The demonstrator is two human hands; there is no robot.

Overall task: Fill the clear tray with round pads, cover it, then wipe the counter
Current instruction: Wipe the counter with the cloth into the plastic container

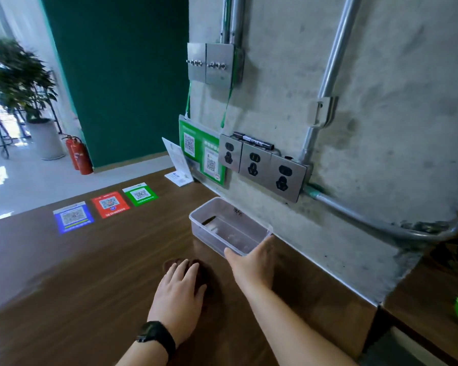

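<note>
Left hand (179,289), black watch (155,336) at the wrist: nearest the camera, laid palm-down, fingers spread and fairly straight over the round pads (193,270). Whether any fingertip has hooked a pad edge cannot be told.

Round pads: dark brown, low against the wooden counter (77,273), mostly hidden under the left hand; their count is not readable. They lie just beside and nearer the camera than the tray.

Right hand (254,256): further forward, thumb against the near short wall of the clear tray (230,228), remaining fingers reaching round its right corner and hidden; it appears to steady the tray.

Clear tray: open-topped, rectangular, apparently empty, set close to the concrete wall (381,128). Long axis runs away from the person, slanting up-left along the wall's foot. No lid identified in view.

Governing relation: tray lies forward and slightly right of the pads, so the left hand, already on them, is the likely carrier.

Beyond: three wall sockets (262,165) with a marker (254,140) on top; QR stickers (106,207) further left.
</note>
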